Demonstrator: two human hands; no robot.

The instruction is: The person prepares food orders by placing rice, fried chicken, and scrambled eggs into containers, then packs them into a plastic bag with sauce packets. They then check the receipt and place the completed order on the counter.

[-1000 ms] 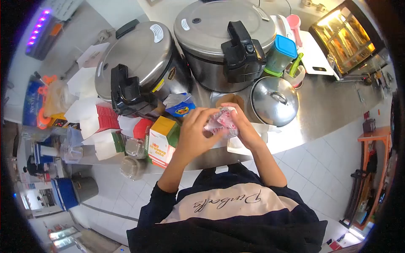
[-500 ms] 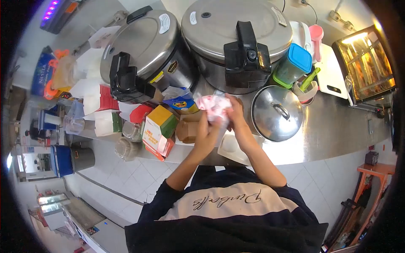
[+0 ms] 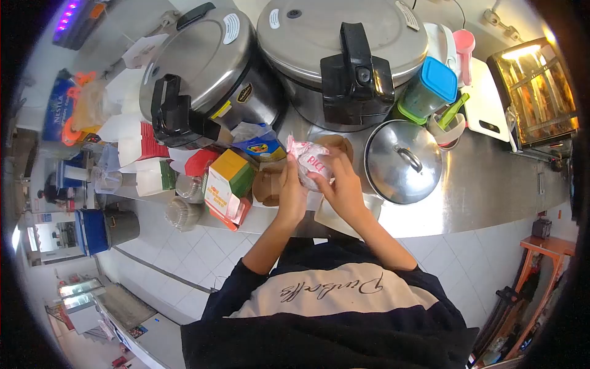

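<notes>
Between my two hands is a paper-wrapped rice pack [image 3: 313,161], white and pink with "RICE" printed in red. My left hand [image 3: 294,192] grips its left side, and my right hand [image 3: 344,187] has its fingers round the right side. They are above the front part of the steel counter. Just left of the pack stands an open brown cardboard box [image 3: 265,187]; another brown box [image 3: 337,146] shows partly behind my right hand. Below my hands a white tray or box [image 3: 332,215] is partly covered by my right forearm.
Two large rice cookers [image 3: 341,46] stand at the back. A domed metal lid [image 3: 402,163] lies on the counter [image 3: 485,197] to the right, near a blue-lidded container [image 3: 436,83]. Printed food boxes [image 3: 226,190] and a blue packet [image 3: 258,141] crowd the left.
The rice pack has turned so its red "RICE" print faces up. My right hand has shifted a little to the right and down around it, and the view has moved slightly.
</notes>
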